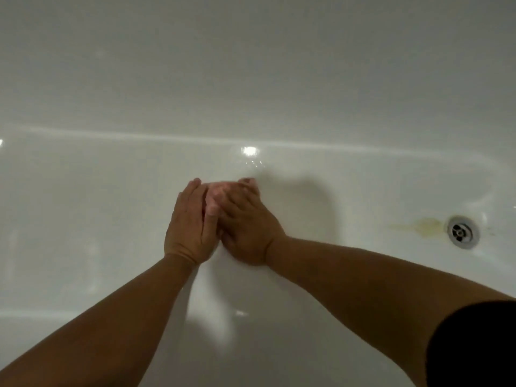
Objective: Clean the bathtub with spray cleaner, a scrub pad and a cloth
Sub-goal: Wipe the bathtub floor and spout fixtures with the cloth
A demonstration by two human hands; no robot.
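White glossy bathtub (111, 219): I am seeing it filling the whole view, its long axis running left to right, drain end lying to the right. Metal drain (462, 232): sitting in the tub floor, a yellowish stain (421, 226) trailing off to its left. Black sleeve (472, 344): showing at the lower right corner. Left hand (192, 222) and right hand (247, 227): meeting mid-tub, fingers straight, pressing against each other; I cannot tell whether anything is lying between them.
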